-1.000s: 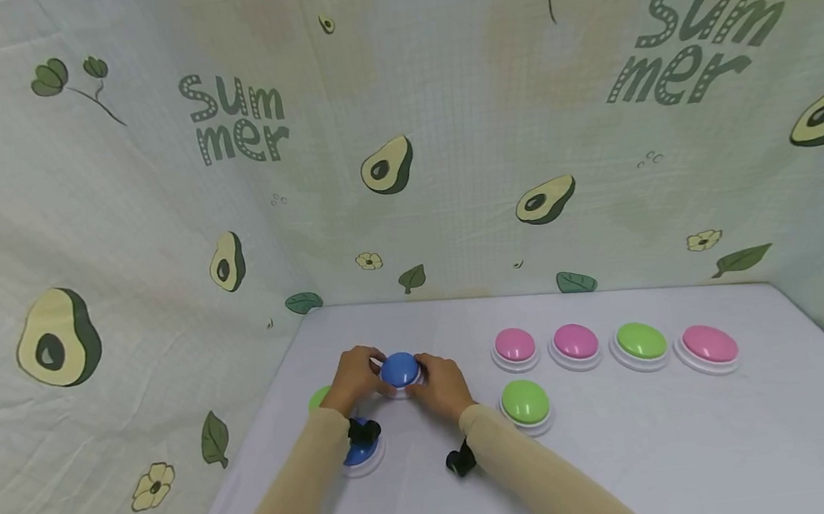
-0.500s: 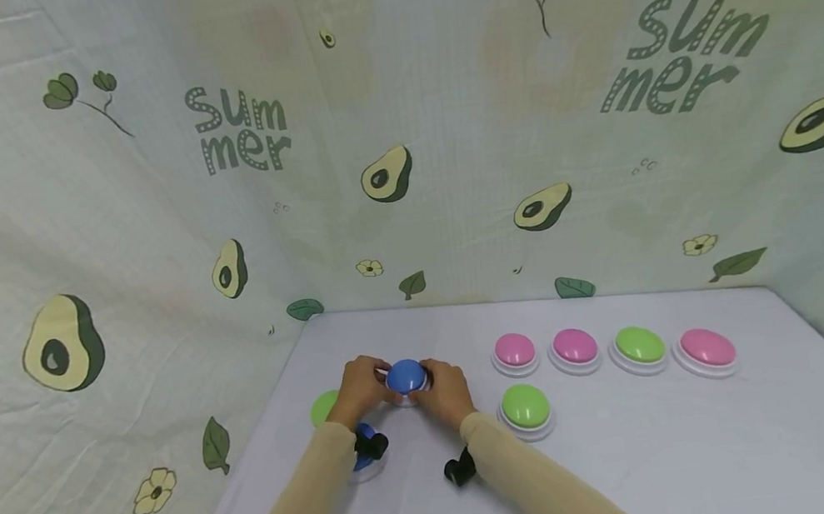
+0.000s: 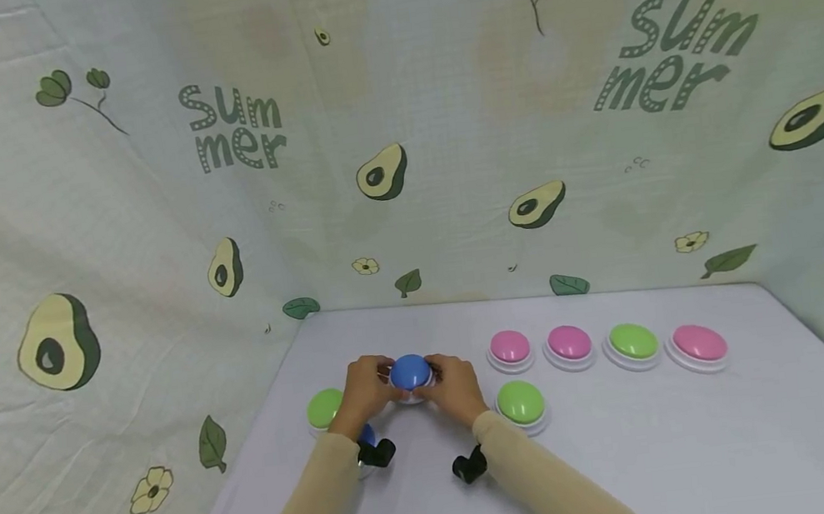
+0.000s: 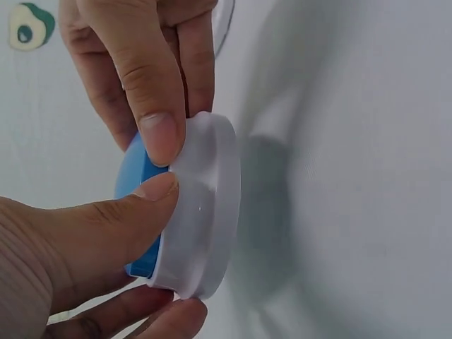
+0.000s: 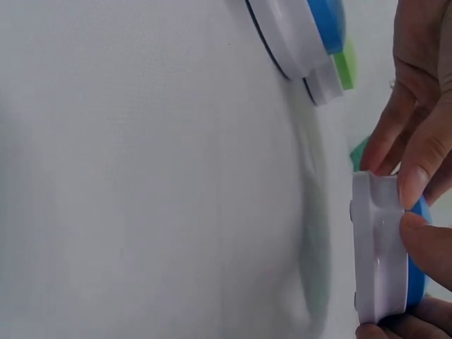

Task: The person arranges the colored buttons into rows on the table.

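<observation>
Both hands hold one blue dome push button [image 3: 411,372] with a white round base, a little above the white table. My left hand [image 3: 362,389] grips its left side and my right hand [image 3: 459,386] its right side. In the left wrist view the two thumbs meet at the near side of the white base [image 4: 194,205], and a shadow falls on the table apart from it. Small feet show under the base in the right wrist view. Beneath my left wrist lies a second blue button [image 3: 366,436], partly covered. A green button [image 3: 324,409] sits left of my left hand.
Right of my right forearm stands a green button [image 3: 521,402]. Behind it runs a row with a pink button [image 3: 509,346], a second pink button [image 3: 569,343], a green button [image 3: 634,341] and a pink button [image 3: 699,342]. Avocado-printed cloth [image 3: 443,120] hangs behind the table [image 3: 628,452].
The held blue button has shifted slightly to the right with both hands around it. More of the left green button shows now, and less of the blue one under my wrist.
</observation>
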Demonstrator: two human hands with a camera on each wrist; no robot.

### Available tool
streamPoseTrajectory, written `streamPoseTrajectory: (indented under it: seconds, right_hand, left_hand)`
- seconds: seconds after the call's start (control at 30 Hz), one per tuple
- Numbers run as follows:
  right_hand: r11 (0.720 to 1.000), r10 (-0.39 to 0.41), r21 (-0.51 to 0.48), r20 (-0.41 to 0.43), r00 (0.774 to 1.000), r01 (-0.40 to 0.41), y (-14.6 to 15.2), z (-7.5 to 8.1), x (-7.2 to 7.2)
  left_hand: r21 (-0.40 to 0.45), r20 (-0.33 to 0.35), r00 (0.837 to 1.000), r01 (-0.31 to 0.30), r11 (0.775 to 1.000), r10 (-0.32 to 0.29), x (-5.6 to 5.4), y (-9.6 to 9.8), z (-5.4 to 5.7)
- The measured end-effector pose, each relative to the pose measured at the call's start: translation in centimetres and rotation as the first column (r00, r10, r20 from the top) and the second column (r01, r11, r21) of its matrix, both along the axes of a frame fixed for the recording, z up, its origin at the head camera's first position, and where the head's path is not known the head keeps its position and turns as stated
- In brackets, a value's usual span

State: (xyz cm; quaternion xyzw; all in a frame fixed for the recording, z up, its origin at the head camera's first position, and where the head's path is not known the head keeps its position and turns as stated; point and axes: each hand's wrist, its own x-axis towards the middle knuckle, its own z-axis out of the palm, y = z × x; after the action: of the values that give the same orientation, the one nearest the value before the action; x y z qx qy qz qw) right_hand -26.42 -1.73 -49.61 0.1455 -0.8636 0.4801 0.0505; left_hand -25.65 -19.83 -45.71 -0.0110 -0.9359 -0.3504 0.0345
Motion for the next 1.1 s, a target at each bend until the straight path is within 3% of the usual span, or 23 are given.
streamPoseTrajectory:
  seconds: [0.27,0.47,0.63,0.77,1.1]
  right_hand:
    - [0.999,0.017,-0.037,-0.015,1.000,-0.018,2.9,1.5,1.4]
    - [0.995,0.009,-0.095,-0.013,1.000,-0.010,5.2,2.4,2.7]
    - [0.996,-0.017,-0.089,-0.007,1.000,0.017,7.4,2.7,4.1]
    - [0.996,-0.054,-0.069,-0.014,0.998,0.053,9.3,2.8,5.1]
    - [0.991,-0.117,-0.068,0.028,0.993,0.119,14.1,3.0,7.5]
  left_hand:
    - [0.033,-0.071,0.997,0.023,0.999,-0.021,1.4,2.6,0.7]
    - [0.057,-0.108,0.994,0.005,0.998,0.001,2.8,5.2,1.1]
    - [0.083,-0.114,0.993,0.002,0.997,0.007,4.0,7.6,0.8]
    - [0.099,-0.148,0.989,0.039,0.994,-0.024,4.7,9.6,0.5]
    - [0.068,-0.175,0.982,0.078,0.995,-0.065,6.0,14.4,0.0]
